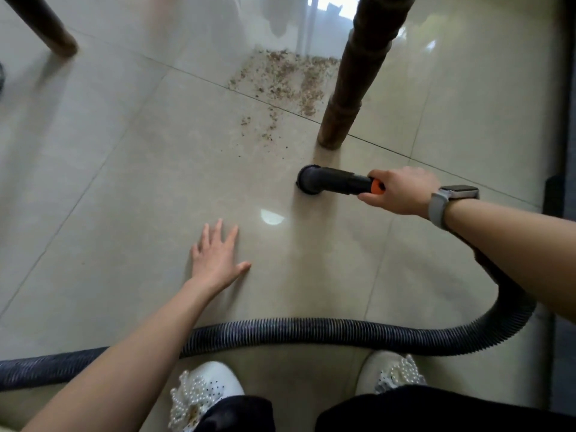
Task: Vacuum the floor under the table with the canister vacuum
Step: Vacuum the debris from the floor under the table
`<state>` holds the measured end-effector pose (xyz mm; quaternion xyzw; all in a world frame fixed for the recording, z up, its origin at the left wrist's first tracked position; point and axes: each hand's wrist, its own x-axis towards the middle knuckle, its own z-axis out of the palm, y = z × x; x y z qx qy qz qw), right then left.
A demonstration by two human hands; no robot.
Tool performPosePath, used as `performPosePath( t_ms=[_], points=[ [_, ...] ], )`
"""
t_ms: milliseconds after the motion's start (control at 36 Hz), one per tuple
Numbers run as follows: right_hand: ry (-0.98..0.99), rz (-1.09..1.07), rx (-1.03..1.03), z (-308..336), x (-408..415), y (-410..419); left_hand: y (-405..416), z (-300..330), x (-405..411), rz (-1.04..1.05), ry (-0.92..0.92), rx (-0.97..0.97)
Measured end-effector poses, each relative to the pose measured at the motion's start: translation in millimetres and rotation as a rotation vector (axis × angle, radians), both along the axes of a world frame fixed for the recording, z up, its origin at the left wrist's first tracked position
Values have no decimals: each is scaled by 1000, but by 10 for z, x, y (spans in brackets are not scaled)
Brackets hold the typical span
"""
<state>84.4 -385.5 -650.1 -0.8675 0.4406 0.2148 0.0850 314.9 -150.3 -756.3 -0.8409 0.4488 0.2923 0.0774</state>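
Observation:
My right hand [402, 190], with a watch on the wrist, grips the black vacuum wand [341, 184] at its orange collar. The round black nozzle [308, 179] sits on the beige tiled floor just in front of a dark wooden table leg [349, 88]. A patch of brown crumbs and dust [280, 79] lies on the tiles beyond the nozzle, left of that leg. My left hand [216, 258] rests flat on the floor with fingers spread, holding nothing. The ribbed grey hose [311, 333] loops from under my right arm across the floor to the left edge.
A second dark table leg [50, 29] stands at the top left. My two white shoes with pearl trim [202, 391] sit at the bottom, just behind the hose. A dark strip [564, 120] runs along the right edge. Glossy tiles reflect window light.

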Motion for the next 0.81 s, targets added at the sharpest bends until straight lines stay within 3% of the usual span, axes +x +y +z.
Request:
performPosePath(
  t_ms=[250, 472, 806],
  points=[
    [19, -5, 36, -23, -3, 54, -137, 21, -158, -83, 7, 1],
    [-30, -67, -99, 25, 224, -157, -177, 92, -176, -131, 41, -32],
    [-505, 66, -162, 301, 1196, 48, -329, 384, -81, 180, 294, -428]
  ],
)
